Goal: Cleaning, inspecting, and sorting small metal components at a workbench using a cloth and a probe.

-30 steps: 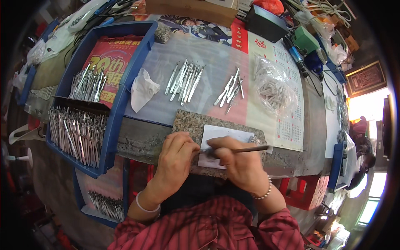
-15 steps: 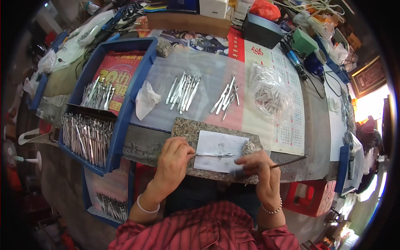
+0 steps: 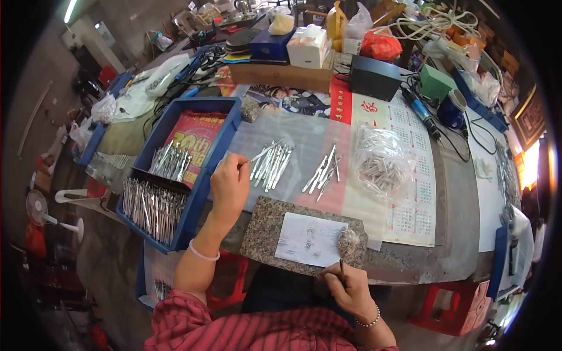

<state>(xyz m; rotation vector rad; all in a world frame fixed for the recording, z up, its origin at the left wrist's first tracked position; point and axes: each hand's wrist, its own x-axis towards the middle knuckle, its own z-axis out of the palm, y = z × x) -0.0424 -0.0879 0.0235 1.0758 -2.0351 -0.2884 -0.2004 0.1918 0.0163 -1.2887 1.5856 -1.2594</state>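
My left hand is raised beside the blue tray, its fingers pinched on one end of a slim silver metal stick. The stick's other end reaches over a group of similar silver sticks on the plastic-covered table. Close to my body, my right hand is closed around a small hammer by its thin dark handle; the hand mostly hides its head. Just beyond it lies a speckled stone slab bearing a marked white paper and a rough silvery lump.
A blue tray full of silver sticks stands at left. A smaller group of sticks and a clear bag of white pieces lie beyond the slab. Farther right are a blue rotary tool, a dark box and cables.
My left hand has carried the silver stick from the paper up and left to the group of sticks. My right hand has drawn back toward my body with the hammer. The view has tilted up.
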